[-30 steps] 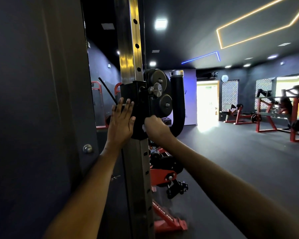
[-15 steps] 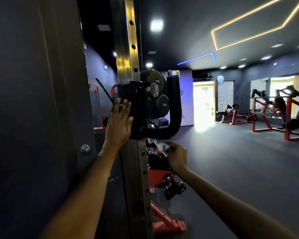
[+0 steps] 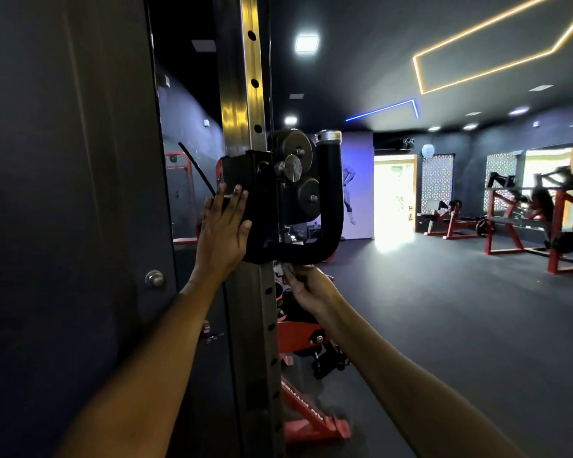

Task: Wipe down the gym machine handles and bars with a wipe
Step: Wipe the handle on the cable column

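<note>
Handle: the black J-shaped handle (image 3: 328, 206) hangs off the carriage (image 3: 250, 206) on the steel upright (image 3: 248, 94); its long stem runs vertical, its lower bend runs level just above your right hand.
Right hand: your right hand (image 3: 306, 289) sits directly under that bend, fingers curled around a pale wipe (image 3: 286, 268); whether the wipe touches the bend you cannot tell.
Left hand: your left hand (image 3: 224, 233) lies flat on the carriage's side, fingers straight, bracing it.
Nearer hand: the right, so the wiping falls to it, I judge.
Coming move: probably up and around the bend, then along the stem toward the metal cap (image 3: 328, 136).
Surface: dark padded grip, smooth.
Room: dim gym, dark floor (image 3: 444, 325), red machines (image 3: 543, 219) well apart to the right.
</note>
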`<state>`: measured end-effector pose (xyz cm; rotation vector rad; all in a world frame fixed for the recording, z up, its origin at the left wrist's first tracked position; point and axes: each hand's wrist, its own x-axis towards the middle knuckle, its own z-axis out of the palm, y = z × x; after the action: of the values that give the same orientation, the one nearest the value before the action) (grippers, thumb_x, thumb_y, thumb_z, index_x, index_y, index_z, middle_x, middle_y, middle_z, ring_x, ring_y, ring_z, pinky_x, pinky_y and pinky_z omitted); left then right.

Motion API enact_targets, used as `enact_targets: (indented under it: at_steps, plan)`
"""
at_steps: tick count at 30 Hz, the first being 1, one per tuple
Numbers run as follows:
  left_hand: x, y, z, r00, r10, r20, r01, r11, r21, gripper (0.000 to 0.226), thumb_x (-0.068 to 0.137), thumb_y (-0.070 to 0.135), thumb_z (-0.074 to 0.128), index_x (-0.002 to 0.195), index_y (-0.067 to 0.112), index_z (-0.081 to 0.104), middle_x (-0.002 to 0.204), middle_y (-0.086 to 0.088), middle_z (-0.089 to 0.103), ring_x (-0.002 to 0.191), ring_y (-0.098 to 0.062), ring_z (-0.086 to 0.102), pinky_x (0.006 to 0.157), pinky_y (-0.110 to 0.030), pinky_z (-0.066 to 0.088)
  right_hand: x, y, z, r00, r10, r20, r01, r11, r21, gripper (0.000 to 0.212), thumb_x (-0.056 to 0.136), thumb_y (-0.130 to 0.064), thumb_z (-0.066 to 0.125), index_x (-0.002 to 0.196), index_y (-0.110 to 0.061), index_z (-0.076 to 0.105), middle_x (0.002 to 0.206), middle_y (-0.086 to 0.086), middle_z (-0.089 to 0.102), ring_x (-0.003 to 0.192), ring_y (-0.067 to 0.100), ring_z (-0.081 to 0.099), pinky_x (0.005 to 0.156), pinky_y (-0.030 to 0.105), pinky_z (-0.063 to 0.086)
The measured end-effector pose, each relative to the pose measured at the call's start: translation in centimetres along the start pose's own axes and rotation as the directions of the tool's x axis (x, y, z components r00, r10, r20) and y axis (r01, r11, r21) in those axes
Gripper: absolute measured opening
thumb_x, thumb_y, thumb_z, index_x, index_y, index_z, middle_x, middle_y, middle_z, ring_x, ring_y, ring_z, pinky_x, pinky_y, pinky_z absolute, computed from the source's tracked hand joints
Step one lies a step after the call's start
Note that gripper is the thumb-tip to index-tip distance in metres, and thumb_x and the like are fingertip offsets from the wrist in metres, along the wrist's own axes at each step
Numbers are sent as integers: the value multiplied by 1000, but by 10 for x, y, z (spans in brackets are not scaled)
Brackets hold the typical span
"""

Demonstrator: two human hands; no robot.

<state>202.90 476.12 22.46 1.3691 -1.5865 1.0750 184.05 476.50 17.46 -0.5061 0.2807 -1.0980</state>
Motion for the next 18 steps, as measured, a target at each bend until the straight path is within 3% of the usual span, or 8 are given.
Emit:
enact_targets:
  at_steps: [3,6,9,12,14,15,17,18]
  plan:
    - [0,0,-2,1000,5,6,-5,1000,-5,56,100,34,25,152,11,24,159,-5,23,148,-14,-8,118,-28,-15,-22,-10,-3,1000,14,4,-14,998,65,21,91,12,41,106,4,54,86,23,65,81,27,64,58,28,59]
    - [-1,-1,-3,1000,10,14,-10,1000,-9,57,101,35,23,152,10,24,160,-4,22,149,-14,-8,119,-29,-14,-49,-29,-1,991,-104,-86,106,994,20,18,91,11,44,107,7,51,78,22,64,70,26,65,46,21,53]
    - [0,-1,-2,1000,14,22,-14,1000,-7,57,101,37,22,152,10,24,159,-5,23,149,-16,-7,119,-31,-13,-80,-51,10,902,-420,-96,369,867,-334,9,90,3,54,90,5,62,69,12,65,61,14,65,53,20,54]
    - [0,-1,-1,1000,17,26,-17,1000,1,58,100,37,24,152,10,23,160,-5,22,149,-18,-6,119,-31,-14,-95,-79,47,562,-797,221,644,254,-721,19,84,-13,59,68,-7,67,60,5,63,57,15,57,62,28,47]
    - [1,-1,-2,1000,15,25,-15,1000,3,59,99,36,25,152,10,24,160,-6,21,149,-18,-5,119,-30,-14,-89,-99,83,294,-837,461,681,-155,-716,16,79,-14,55,76,-11,70,71,5,59,66,12,50,65,24,41]
    - [1,0,-3,999,14,29,-14,1000,-2,59,99,35,25,152,10,23,160,-6,21,149,-18,-5,119,-30,-14,-81,-107,96,208,-789,578,660,-323,-679,20,79,-8,54,86,-8,72,83,6,59,75,9,49,69,15,40]
    - [0,0,-4,999,12,35,-12,1000,-11,59,99,35,25,152,10,22,160,-6,20,148,-16,-6,119,-30,-14,-68,-112,106,167,-674,719,618,-497,-609,27,84,-1,50,101,-2,69,101,9,58,90,9,50,77,3,34]
    - [0,0,-4,999,12,38,-12,1000,-9,59,100,35,25,152,10,21,160,-5,19,148,-16,-7,119,-30,-14,-64,-109,100,166,-640,750,588,-546,-596,27,87,-3,47,104,0,67,103,12,58,94,15,53,80,7,36]
